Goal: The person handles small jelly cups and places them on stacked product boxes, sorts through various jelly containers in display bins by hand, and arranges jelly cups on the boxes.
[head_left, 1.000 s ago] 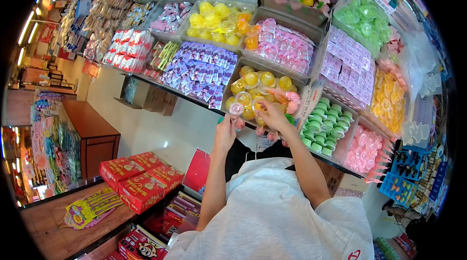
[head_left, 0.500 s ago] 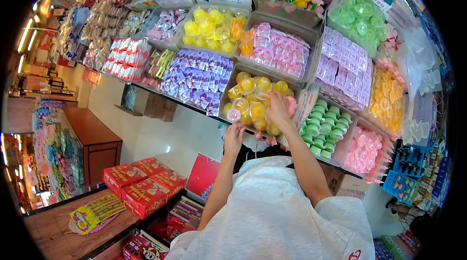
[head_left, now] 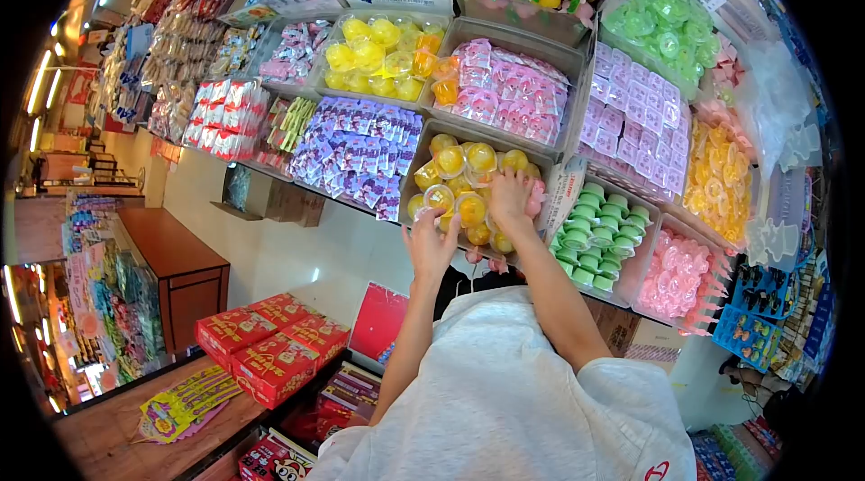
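A clear bin [head_left: 416, 157] holds round yellow jelly cups [head_left: 471, 208] with clear lids, and a few pink ones [head_left: 536, 198] lie at its right side. My left hand [head_left: 432, 245] is at the bin's front left corner, its fingers apart at the edge of a yellow cup [head_left: 439, 197]. No cup is plainly gripped in it. Over the right part of the bin, my right hand [head_left: 511, 199] lies palm down with spread fingers on the cups. Its fingertips partly hide the cups beneath.
Green-lidded cups [head_left: 596, 233] fill the bin to the right, beside pink sweets [head_left: 674, 278]. Purple packets [head_left: 360, 149] lie to the left and pink packets [head_left: 509, 85] behind. Red boxes [head_left: 275, 341] sit on a low wooden shelf [head_left: 108, 431] at lower left.
My left hand has moved up and forward from the bin's front edge to the cups, and its fingers have spread. My right hand stays on the cups, its fingers flatter and more spread.
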Tool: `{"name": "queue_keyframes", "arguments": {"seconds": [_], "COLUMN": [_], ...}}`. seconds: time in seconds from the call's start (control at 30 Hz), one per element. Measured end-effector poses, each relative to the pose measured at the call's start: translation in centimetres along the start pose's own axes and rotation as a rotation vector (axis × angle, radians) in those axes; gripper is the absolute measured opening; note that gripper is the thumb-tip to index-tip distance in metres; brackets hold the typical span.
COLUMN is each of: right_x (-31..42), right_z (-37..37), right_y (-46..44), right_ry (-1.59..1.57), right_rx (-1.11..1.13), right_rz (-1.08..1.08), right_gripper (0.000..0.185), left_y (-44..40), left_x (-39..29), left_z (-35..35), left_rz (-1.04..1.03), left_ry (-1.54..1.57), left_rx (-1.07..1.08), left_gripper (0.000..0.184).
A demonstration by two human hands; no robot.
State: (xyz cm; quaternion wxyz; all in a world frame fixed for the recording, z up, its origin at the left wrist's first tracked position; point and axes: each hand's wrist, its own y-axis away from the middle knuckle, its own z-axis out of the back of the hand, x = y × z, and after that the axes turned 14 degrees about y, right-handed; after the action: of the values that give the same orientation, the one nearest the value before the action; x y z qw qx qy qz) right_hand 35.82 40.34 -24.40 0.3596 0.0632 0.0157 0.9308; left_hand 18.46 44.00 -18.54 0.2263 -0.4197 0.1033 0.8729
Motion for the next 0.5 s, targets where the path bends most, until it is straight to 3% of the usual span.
{"name": "queue_keyframes", "arguments": {"seconds": [0.13,0.23,0.33,0.4,0.5], "right_x": [-0.6,-1.0,0.2,1.3,3.4], "right_z": [5.6,5.5,7.1,9.6,8.9], "right_y": [-0.3,-1.4,-0.9,0.3,1.5], "right_ry": [-0.298,-0.634,-0.903,-0.876,-1.077], "right_rx": [0.018,-0.168,-0.186,0.075,0.214], "right_rz": [0.005,0.144,0.215,0.175,0.222], "right_gripper": [0.023,0.023,0.025,0.024,0.021], "left_y": [-0.9,-0.9,-1.2,-1.4,-1.7], "left_x": [-0.7,-1.4,-1.9,-2.0,-0.7], "left_z": [-0.4,-1.4,-1.9,-1.8,-0.9], "left_rz": [-0.076,-0.115,-0.297,-0.281,-0.176], "left_ry": [0.126,0.316,0.338,0.331,0.457], "left_rx": [0.123,0.164,0.072,0.036,0.033], "left_gripper": [0.035,0.038,0.040,0.040,0.026]}}
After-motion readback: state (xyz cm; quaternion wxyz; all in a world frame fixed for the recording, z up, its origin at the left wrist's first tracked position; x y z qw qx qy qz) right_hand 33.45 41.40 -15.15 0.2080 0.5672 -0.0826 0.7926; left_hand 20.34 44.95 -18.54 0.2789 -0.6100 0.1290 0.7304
